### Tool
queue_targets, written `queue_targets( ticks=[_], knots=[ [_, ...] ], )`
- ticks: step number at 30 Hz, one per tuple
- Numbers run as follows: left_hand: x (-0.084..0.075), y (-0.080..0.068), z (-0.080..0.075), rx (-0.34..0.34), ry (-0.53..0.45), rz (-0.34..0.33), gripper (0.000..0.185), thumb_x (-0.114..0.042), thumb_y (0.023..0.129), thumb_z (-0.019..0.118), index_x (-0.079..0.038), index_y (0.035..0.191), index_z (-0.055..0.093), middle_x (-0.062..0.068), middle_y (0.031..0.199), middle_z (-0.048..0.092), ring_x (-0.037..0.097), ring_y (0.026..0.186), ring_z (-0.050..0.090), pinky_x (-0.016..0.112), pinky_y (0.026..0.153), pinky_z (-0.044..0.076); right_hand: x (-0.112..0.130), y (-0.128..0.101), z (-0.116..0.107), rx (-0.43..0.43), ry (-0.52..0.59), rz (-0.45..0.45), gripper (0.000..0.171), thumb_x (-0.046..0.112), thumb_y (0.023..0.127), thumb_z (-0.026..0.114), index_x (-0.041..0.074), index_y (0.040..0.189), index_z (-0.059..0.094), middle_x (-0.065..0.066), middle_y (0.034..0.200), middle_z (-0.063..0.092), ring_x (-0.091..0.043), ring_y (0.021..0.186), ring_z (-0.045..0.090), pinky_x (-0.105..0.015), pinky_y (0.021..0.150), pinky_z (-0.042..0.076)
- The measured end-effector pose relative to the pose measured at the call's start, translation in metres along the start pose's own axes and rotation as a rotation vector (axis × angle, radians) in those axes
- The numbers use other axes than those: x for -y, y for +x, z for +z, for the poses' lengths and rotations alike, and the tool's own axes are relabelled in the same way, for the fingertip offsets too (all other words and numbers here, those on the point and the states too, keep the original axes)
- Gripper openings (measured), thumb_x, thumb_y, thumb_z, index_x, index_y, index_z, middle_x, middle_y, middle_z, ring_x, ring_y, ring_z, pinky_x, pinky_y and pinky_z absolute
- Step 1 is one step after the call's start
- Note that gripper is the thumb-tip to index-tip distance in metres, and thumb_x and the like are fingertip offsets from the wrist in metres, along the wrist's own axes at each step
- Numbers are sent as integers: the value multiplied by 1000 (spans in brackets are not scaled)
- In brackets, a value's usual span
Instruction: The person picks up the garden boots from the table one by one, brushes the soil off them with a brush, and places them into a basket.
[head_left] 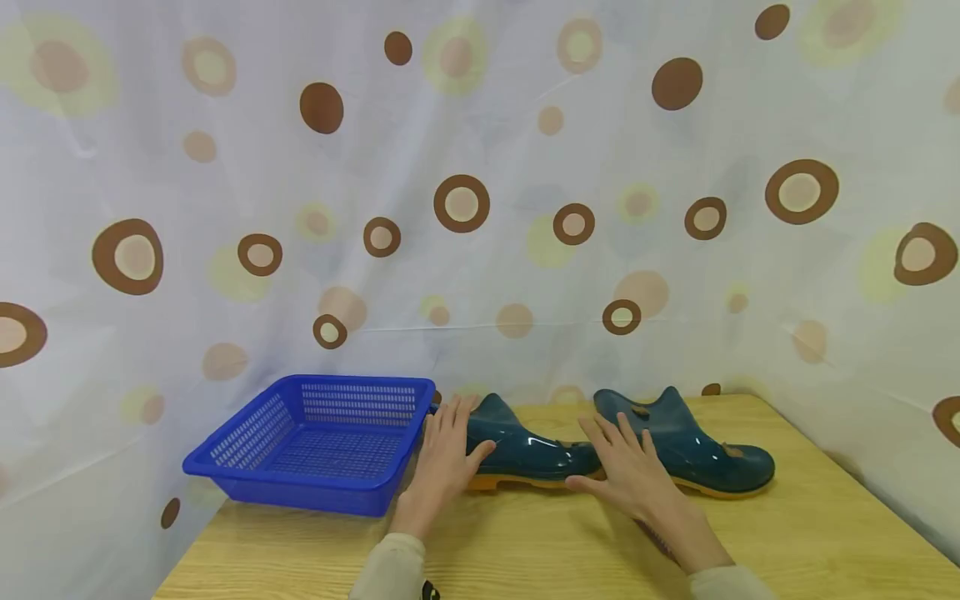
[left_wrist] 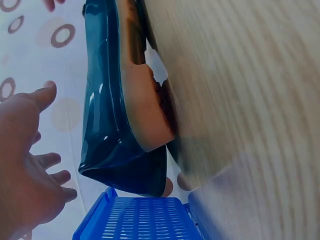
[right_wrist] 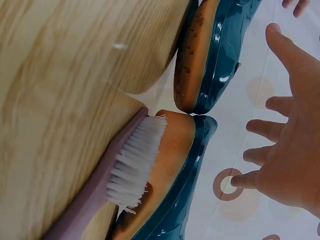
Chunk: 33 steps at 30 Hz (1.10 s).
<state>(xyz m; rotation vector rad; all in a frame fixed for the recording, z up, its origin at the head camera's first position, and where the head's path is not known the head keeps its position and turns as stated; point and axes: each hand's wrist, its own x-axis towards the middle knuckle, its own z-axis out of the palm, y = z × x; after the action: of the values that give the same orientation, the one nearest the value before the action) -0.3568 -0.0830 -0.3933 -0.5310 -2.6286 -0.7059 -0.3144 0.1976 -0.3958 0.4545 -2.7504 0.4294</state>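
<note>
Left of our left fingers stands the basket [head_left: 311, 496], its rim just beside them. Our left hand [head_left: 444, 454] hovers near the heel end of the left boot [head_left: 525, 454], fingers spread, thumb out, gripping nothing. That boot stands on its sole between our hands, toe toward the right thumb; we judge a whole-hand hold round its leg steadier than a pinch on the glossy surface. Our right hand [head_left: 630, 467] is spread wide too, holding nothing. Under its palm lies the brush [right_wrist: 135, 162], bristles toward the right boot's sole; we cannot tell if they touch, so closing low there could snag them. The right boot [head_left: 705, 454] stands beyond the right fingers, toe pointing away to their right.

For room, the basket's rim limits us left of the left fingers. Between our wrists, the table [head_left: 510, 554] opens toward us. Ahead of all our fingertips hangs the sheet [head_left: 517, 275], close behind the boots. Rightward, past the right boot's toe, more table shows before the wall side.
</note>
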Motion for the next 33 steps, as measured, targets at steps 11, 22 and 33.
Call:
queue_targets(
  ticks=[11, 22, 33],
  knots=[
    [1, 4, -7, 10, -68, -54, 70, -37, 97, 62, -14, 155, 30, 19, 161, 26, 41, 148, 23, 60, 122, 15, -2, -5, -4, 29, 7, -31, 90, 56, 85, 69, 9, 154, 36, -22, 150, 43, -51, 140, 34, -69, 109, 31],
    [5, 11, -6, -29, -189, -174, 60, -32, 99, 62, -13, 150, 38, 19, 148, 32, 37, 135, 37, 56, 108, 41, -2, -11, -13, 34, -35, -18, 86, 55, 87, 67, 10, 153, 37, -20, 141, 51, -43, 124, 53, -59, 95, 49],
    [13, 16, -5, -32, -210, -260, 60, -33, 99, 60, -6, 149, 38, 22, 145, 34, 39, 136, 36, 56, 110, 39, -5, -20, -19, 53, -55, -11, 78, 57, 91, 61, 11, 150, 42, -16, 134, 56, -39, 116, 57, -57, 93, 50]
  ],
)
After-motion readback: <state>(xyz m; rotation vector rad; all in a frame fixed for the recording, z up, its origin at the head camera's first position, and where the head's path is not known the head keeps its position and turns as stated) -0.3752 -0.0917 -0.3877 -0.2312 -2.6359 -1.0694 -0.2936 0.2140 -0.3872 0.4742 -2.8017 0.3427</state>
